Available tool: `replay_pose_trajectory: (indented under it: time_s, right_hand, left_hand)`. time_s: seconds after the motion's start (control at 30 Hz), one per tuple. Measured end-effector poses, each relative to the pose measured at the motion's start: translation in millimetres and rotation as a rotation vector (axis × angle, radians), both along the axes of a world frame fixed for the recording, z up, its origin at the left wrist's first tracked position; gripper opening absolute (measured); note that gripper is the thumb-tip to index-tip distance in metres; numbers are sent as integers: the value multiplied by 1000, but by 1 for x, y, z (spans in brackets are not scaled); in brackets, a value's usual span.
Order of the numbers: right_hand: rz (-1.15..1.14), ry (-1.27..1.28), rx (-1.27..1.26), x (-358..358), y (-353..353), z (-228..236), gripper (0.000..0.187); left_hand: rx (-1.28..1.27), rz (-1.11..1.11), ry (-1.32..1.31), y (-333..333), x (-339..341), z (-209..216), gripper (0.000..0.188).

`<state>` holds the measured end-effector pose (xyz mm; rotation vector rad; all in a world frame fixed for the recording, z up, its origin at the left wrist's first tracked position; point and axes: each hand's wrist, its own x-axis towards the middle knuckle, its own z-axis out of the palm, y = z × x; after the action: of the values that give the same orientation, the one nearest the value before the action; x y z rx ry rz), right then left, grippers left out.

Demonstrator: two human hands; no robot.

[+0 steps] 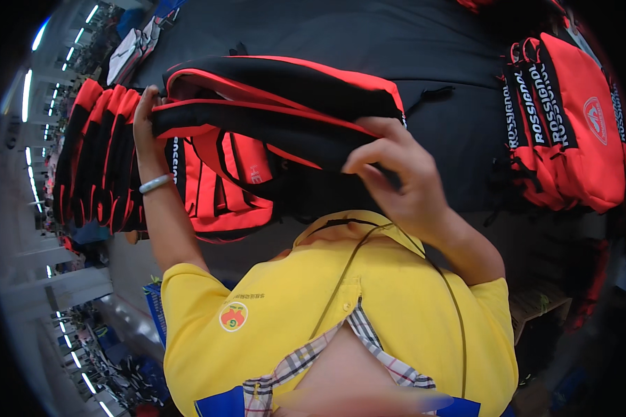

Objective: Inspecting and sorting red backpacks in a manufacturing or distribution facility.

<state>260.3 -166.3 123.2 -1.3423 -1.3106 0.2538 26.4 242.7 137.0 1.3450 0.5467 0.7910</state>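
A red-and-black backpack [257, 119] is held on its side above the black table [452, 55], its long zip opening parted toward the left end. My left hand [146, 125], with a pale bangle on the wrist, grips that left end, fingers partly hidden behind it. At the opposite end, the bent fingers of my right hand [400, 167] close on the backpack's near side by the red-edged seam. Whether a zip pull is between them I cannot make out. Just below the held backpack lies another red backpack [240, 163], partly covered by a dark strap.
Several red-and-black bags [97, 156] stand in a row at the left. More red bags [584, 115] are stacked at the right edge. A pale grey bundle [131, 55] sits at the far left. A blue crate [154, 309] is low on the left.
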Motion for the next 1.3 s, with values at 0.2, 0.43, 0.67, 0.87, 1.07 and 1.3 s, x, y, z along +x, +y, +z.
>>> replay_pose_trajectory:
  time_s: [0.2, 0.43, 0.67, 0.87, 1.07, 1.3]
  right_hand:
    - [-384, -317, 352, -32, 55, 23, 13]
    - [-348, -172, 425, 15, 48, 57, 17]
    - [-289, -240, 522, 14, 38, 47, 18]
    - [-330, -307, 483, 16, 30, 33, 15]
    - [-382, -363, 477, 3, 30, 30, 15]
    - [-544, -427, 513, -25, 63, 31, 6]
  left_hand:
    - [-202, 66, -278, -29, 5, 18, 36]
    - [-332, 183, -172, -67, -6, 45, 36]
    - [-187, 99, -148, -38, -2, 45, 27]
    - [-154, 52, -111, -31, 16, 44, 27]
    - [-104, 133, -60, -22, 35, 47, 27]
    - [-80, 158, -33, 32, 30, 31, 24]
